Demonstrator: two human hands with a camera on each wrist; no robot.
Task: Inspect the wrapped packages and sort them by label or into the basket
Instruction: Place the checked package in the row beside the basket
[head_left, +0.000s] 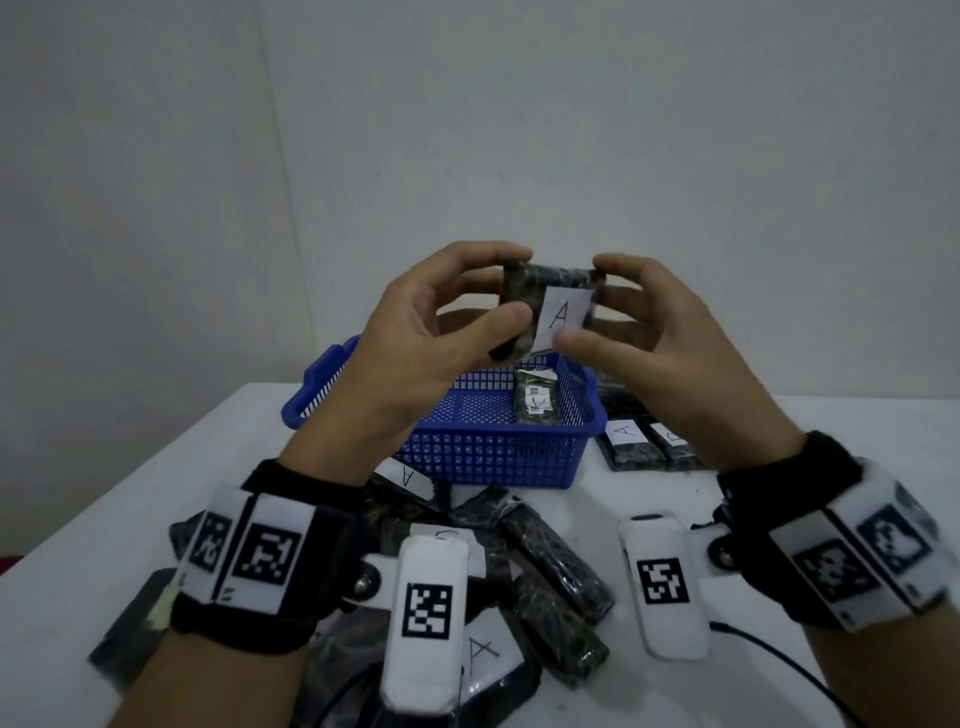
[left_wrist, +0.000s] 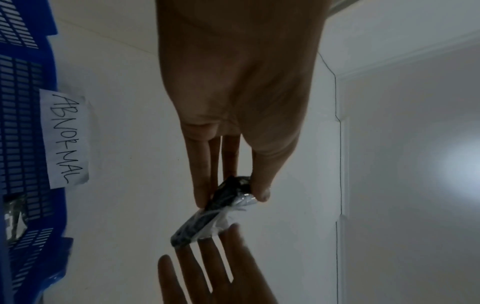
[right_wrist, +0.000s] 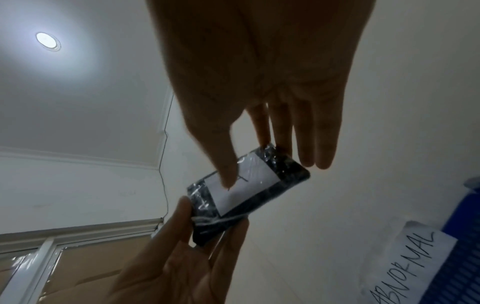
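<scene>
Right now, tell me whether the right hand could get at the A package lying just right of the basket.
Probably not yet. The right hand is up in the air pinching the held package together with the left hand. The way down to the A package beside the basket looks open once it lets go.

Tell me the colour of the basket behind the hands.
Blue; the basket shows best in the head view, a slotted plastic one on the table.

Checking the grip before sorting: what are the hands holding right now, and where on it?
Both hold one wrapped package labelled A: the left hand pinches its left end, the right hand its right end, thumb on the label.
</scene>
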